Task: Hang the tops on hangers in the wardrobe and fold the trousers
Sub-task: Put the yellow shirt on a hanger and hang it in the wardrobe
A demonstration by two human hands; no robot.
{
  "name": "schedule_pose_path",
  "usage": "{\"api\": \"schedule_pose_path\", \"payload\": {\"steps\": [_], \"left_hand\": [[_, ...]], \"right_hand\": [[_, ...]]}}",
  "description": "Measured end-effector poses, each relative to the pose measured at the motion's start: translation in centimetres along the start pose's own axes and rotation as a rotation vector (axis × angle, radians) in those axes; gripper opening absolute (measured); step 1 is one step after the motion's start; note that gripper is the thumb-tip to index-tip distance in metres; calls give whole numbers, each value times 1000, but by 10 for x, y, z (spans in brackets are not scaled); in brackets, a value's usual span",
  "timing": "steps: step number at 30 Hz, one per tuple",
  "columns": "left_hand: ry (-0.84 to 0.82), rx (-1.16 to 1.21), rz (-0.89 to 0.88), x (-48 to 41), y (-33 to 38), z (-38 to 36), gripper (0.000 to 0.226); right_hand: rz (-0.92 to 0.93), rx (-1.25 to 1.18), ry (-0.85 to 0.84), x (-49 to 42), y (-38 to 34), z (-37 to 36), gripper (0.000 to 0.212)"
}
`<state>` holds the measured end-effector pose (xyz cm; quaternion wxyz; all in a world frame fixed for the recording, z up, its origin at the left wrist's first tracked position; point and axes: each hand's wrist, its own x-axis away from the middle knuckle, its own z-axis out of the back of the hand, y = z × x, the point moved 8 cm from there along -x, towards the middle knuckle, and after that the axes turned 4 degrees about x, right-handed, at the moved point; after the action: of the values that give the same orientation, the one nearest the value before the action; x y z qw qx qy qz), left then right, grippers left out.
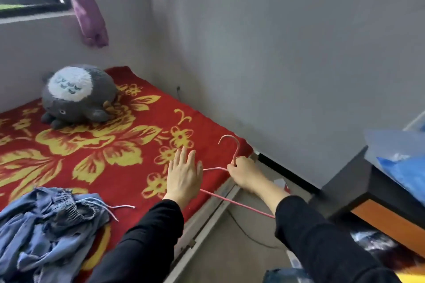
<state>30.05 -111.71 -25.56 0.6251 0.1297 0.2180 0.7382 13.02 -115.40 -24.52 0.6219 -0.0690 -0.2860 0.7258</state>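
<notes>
A thin pink hanger [232, 201] hangs over the right edge of the bed, and my right hand [243, 173] grips it at the neck just below the hook. My left hand [184, 174] hovers flat over the red blanket beside it, fingers spread, holding nothing. A crumpled heap of blue clothes [46, 227] with an elastic waistband and a white drawstring lies on the bed at the lower left, well apart from both hands.
The bed [128, 122] has a red blanket with yellow flowers and a grey plush toy [78, 94] at its far end. A dark table [358, 190] with blue plastic stands at the right. A purple curtain [87, 7] hangs by the window. A grey wall runs behind.
</notes>
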Motion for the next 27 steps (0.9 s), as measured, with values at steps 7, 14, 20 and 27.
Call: {"api": "schedule_pose_path", "payload": {"steps": [7,14,20,27], "left_hand": [[-144,11,-178,122,179,-106,51],[-295,107,-440,228,370,-184,42],[-401,97,-524,252,480,-234,28],[-574,212,-567,276,598,-302,29]], "right_hand": [[-230,-76,192,155,204,78,31],[-482,-179,447,300,371,175,30],[-612,-290,770,383,465,273,26],[-669,-484,1008,457,573,321,26]]}}
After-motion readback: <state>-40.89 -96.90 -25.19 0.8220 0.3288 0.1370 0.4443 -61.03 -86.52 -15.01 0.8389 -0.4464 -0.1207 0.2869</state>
